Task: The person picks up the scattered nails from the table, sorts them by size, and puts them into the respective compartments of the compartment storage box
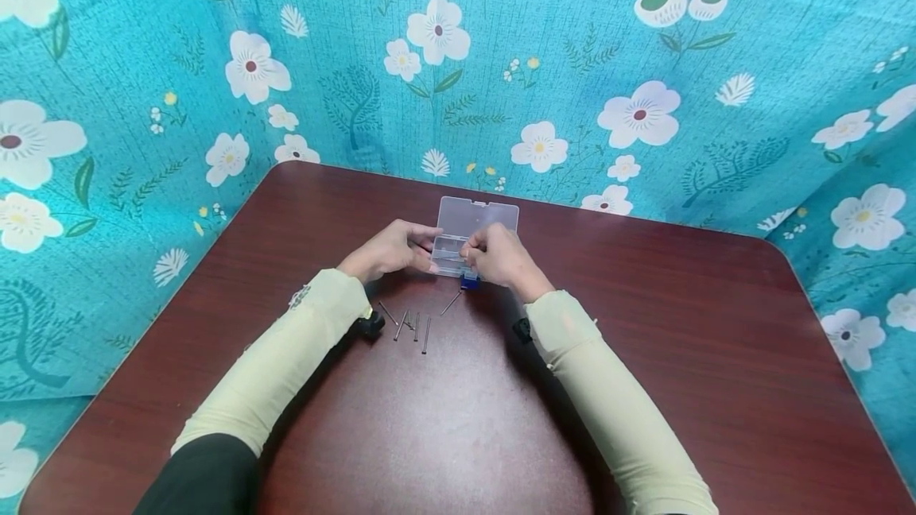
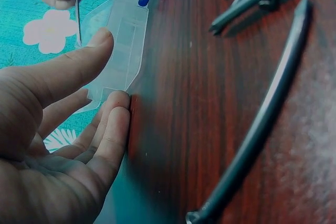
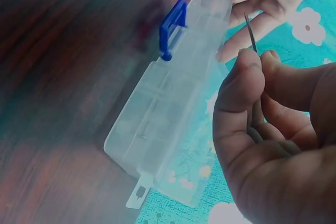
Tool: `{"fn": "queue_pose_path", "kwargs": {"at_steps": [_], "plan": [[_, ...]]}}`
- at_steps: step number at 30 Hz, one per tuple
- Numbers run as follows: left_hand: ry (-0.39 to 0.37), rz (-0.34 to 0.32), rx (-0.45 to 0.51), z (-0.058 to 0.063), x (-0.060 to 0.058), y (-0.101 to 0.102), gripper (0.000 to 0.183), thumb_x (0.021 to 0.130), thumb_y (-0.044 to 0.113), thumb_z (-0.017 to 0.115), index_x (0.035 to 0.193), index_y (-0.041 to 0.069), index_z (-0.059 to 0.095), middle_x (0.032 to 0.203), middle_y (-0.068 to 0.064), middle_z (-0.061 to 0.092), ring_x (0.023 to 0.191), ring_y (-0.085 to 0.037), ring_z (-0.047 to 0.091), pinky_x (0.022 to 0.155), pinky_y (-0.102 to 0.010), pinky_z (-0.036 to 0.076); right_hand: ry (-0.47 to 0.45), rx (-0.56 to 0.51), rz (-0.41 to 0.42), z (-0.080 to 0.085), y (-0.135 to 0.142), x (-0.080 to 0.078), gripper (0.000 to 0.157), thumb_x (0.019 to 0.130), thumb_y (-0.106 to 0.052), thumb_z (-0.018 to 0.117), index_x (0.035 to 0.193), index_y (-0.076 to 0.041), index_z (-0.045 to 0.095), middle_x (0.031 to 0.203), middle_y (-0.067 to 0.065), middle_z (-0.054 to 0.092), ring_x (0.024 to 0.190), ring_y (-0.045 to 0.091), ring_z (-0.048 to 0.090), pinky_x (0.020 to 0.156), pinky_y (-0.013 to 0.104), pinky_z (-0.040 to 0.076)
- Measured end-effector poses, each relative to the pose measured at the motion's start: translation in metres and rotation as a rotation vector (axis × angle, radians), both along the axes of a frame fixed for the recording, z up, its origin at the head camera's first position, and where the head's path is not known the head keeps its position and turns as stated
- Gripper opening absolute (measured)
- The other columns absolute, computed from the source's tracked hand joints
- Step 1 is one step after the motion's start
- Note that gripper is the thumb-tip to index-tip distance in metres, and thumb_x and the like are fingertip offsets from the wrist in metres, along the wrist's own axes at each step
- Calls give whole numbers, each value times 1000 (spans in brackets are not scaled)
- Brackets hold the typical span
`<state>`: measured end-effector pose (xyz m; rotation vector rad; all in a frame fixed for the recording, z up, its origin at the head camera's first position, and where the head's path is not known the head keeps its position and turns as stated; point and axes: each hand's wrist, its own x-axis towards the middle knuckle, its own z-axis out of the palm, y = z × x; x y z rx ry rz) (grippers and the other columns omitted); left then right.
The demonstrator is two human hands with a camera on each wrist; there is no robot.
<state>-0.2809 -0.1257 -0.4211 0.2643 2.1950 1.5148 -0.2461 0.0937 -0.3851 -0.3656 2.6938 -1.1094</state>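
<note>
A clear plastic compartment box (image 1: 449,270) with a blue latch (image 3: 173,27) lies on the table, its lid (image 1: 468,215) raised at the back. My left hand (image 1: 397,249) holds the left end of the box between thumb and fingers. Above the compartments, my right hand (image 1: 497,257) pinches a thin metal nail (image 3: 251,32) between thumb and forefinger. The same nail (image 2: 79,19) points downward in the left wrist view. Several loose nails (image 1: 427,334) lie in front of the box, and one nail (image 2: 257,119) appears large and close in the left wrist view.
The dark reddish-brown table (image 1: 680,340) has rounded far corners. Behind and beside it hangs a turquoise flowered cloth (image 1: 537,38). One nail (image 1: 451,303) lies on its own just before the latch.
</note>
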Motion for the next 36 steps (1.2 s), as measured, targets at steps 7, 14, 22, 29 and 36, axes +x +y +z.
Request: {"fn": "queue_pose_path", "kwargs": {"at_steps": [7, 14, 22, 29, 36], "plan": [[8, 5, -15, 0, 0, -1, 78, 76, -4, 86, 146, 10, 55, 117, -16, 62, 104, -25, 64, 80, -30, 56, 8, 25, -14, -3, -3, -5, 25, 101, -10, 60, 83, 0, 75, 78, 4, 65, 62, 16, 52, 56, 29, 43], [30, 4, -28, -1, 0, -2, 76, 77, -2, 86, 145, 11, 56, 117, -15, 62, 103, -25, 64, 78, -30, 56, 40, 77, 20, -6, -7, -8, 21, 99, -11, 64, 85, -3, 77, 74, 2, 64, 58, 15, 52, 60, 31, 47], [34, -1, -16, -1, 0, -2, 75, 76, -2, 86, 145, 10, 57, 116, -16, 62, 103, -26, 64, 78, -31, 57, 32, 110, 14, -7, -9, -8, 17, 99, -17, 66, 91, -6, 77, 81, 2, 67, 63, 18, 54, 62, 34, 48], [25, -2, -3, -1, 0, -2, 76, 77, -3, 86, 145, 10, 56, 116, -17, 62, 102, -26, 65, 78, -30, 57, 43, 81, 17, -5, -7, -5, 14, 99, -16, 66, 92, -6, 75, 78, 4, 69, 64, 18, 55, 62, 34, 47], [31, -11, 6, -1, 0, -2, 78, 76, -5, 86, 146, 7, 54, 115, -18, 64, 102, -25, 67, 79, -31, 57, 54, 73, 31, -4, -6, 3, 11, 96, -14, 69, 90, -8, 75, 76, 2, 69, 65, 17, 58, 60, 34, 48]]}}
